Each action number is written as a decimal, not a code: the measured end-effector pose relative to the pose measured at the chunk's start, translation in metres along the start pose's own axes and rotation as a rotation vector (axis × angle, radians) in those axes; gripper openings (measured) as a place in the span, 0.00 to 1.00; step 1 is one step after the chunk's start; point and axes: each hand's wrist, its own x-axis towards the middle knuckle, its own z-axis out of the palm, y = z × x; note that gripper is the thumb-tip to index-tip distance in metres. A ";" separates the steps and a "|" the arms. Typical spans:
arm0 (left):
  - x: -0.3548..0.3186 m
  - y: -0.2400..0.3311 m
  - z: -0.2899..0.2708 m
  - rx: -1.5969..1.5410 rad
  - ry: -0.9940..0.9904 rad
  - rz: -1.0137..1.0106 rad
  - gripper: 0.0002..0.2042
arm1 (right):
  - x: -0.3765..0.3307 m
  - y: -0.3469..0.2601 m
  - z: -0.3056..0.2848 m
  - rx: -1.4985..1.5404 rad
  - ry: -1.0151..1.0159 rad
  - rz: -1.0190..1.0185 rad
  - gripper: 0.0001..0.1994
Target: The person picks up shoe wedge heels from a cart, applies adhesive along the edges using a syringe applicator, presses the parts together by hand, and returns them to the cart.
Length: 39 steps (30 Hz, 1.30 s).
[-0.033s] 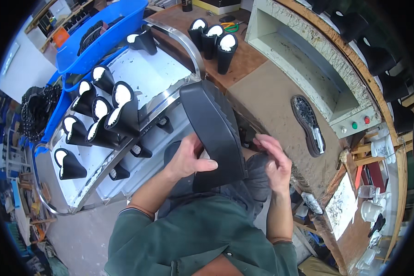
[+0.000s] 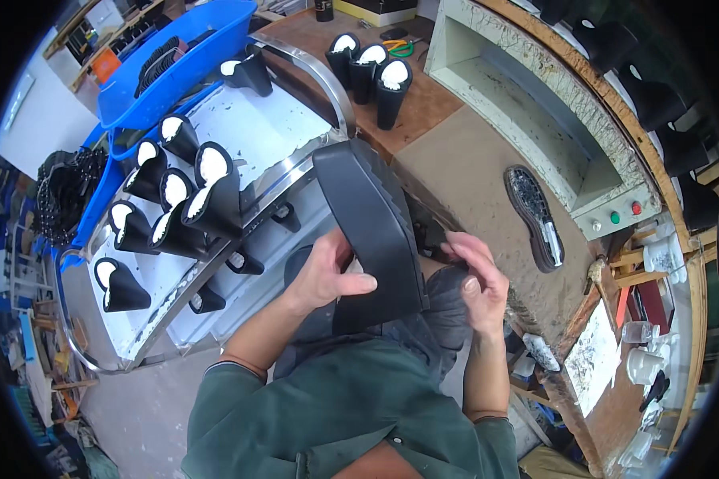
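A thick black platform shoe sole (image 2: 371, 215) with a ridged side stands tilted in front of my lap. My left hand (image 2: 326, 270) is closed on its near left edge, thumb laid across the black face and fingers hidden behind. To the right of it, my right hand (image 2: 484, 279) hangs a little apart from the sole, fingers half bent and thumb loose, with nothing visible in them. Black heels (image 2: 216, 199) with white tops stand in a group on the white-covered metal cart (image 2: 248, 120) at the left.
More black heels (image 2: 391, 92) are on the brown bench at the back. A dark sole-shaped piece (image 2: 527, 199) with a silver strip lies on the right bench (image 2: 463, 160), beside a pale metal box (image 2: 495, 80) with coloured buttons. A blue tub (image 2: 120, 100) sits at the far left.
My right hand has shifted very slightly to the right. The sole and my left hand have hardly moved.
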 end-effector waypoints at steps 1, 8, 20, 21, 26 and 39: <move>0.004 0.003 0.000 -0.014 0.011 -0.041 0.35 | 0.003 -0.002 -0.002 0.027 0.021 0.015 0.45; 0.028 0.014 0.013 -0.178 0.097 0.005 0.35 | -0.028 0.034 0.056 0.460 0.069 0.504 0.35; -0.001 0.124 -0.074 0.539 0.530 0.185 0.28 | 0.051 0.050 0.029 -0.311 0.045 0.142 0.24; 0.010 0.143 -0.107 0.725 0.603 0.237 0.27 | 0.051 0.081 0.008 -0.410 0.166 0.129 0.23; 0.104 0.199 -0.236 0.765 0.911 -0.233 0.21 | 0.059 0.155 -0.059 -1.134 0.376 0.206 0.20; 0.221 0.146 -0.356 0.850 1.048 -0.521 0.21 | 0.075 0.141 -0.052 -1.387 0.362 0.028 0.14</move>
